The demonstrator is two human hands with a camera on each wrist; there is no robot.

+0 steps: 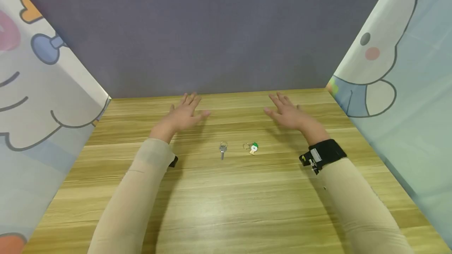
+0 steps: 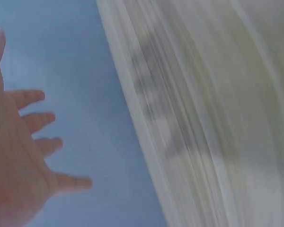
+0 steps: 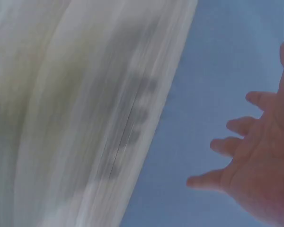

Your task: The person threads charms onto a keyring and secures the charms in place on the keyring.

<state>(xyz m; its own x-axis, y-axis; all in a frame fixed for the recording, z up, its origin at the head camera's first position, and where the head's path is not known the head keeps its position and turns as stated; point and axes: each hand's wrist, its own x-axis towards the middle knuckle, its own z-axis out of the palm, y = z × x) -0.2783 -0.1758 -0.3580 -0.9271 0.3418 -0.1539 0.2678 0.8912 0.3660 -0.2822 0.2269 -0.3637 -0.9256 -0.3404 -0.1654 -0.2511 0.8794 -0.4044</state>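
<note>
Over the far part of the table, my left hand is spread with its palm down and holds nothing. My right hand mirrors it on the other side, fingers apart and likewise holding nothing. Between and nearer than the hands lies a silver key on a small ring. To its right is a keychain with a green, white and yellowish charm and its own metal ring. In the wrist views, the left palm and right palm show straight, splayed fingers, with hand shadows on the wood.
The wood-grain table ends at a dark grey-blue panel behind. Cartoon-printed cloths flank it at the left and right. A black strap with a small device wraps the right wrist.
</note>
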